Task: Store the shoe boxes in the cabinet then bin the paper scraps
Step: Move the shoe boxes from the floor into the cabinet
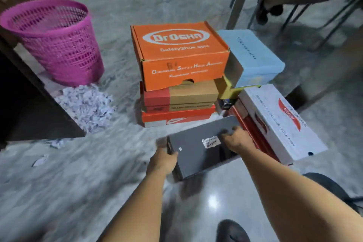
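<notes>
Both hands grip a dark grey shoe box (200, 149): the left hand (163, 161) on its near-left edge, the right hand (235, 139) on its far-right corner. It seems lifted off the floor (78, 182), though blur obscures this. Paper scraps (86, 104) lie beside the pink basket (59, 45).

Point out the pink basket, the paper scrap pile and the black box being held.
pink basket (64, 49): head view, on its mesh wall.
paper scrap pile (86, 104): head view, middle of the heap.
black box (194, 143): head view, on its lid.

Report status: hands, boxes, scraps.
Left hand and right hand grip black shoe box. Other boxes stacked. Paper scraps unbinned beside pink basket.
</notes>
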`<state>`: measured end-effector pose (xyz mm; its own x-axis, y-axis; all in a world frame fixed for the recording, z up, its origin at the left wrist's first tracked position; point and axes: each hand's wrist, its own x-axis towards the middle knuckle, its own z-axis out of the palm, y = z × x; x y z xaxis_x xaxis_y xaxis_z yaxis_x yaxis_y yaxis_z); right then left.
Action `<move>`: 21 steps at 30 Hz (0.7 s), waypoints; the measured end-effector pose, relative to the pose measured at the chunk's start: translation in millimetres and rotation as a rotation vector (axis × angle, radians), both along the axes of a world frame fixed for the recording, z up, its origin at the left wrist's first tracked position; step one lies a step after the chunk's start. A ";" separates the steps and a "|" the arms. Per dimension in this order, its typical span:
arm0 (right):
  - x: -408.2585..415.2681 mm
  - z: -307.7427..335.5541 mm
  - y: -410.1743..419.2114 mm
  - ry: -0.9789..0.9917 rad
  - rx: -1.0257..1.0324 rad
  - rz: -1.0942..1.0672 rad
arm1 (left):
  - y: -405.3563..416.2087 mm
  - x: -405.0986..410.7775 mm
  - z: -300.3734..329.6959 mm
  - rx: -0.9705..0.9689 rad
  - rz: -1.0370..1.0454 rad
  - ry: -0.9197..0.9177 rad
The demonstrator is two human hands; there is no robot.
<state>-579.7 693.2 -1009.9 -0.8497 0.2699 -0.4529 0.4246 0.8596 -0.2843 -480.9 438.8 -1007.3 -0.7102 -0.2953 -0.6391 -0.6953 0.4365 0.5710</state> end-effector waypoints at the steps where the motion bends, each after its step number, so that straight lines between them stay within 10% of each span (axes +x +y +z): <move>1: -3.2 -6.2 15.3 -0.037 -0.015 0.001 | 6.7 -0.4 -11.1 0.015 0.029 -0.023; 14: 19.6 -22.3 -0.8 -0.075 0.009 -0.115 | -14.8 20.6 -60.7 0.157 0.306 0.009; 21: 118.0 -34.6 -184.1 -0.003 -0.588 0.198 | -176.2 137.2 -3.9 -0.113 0.722 0.024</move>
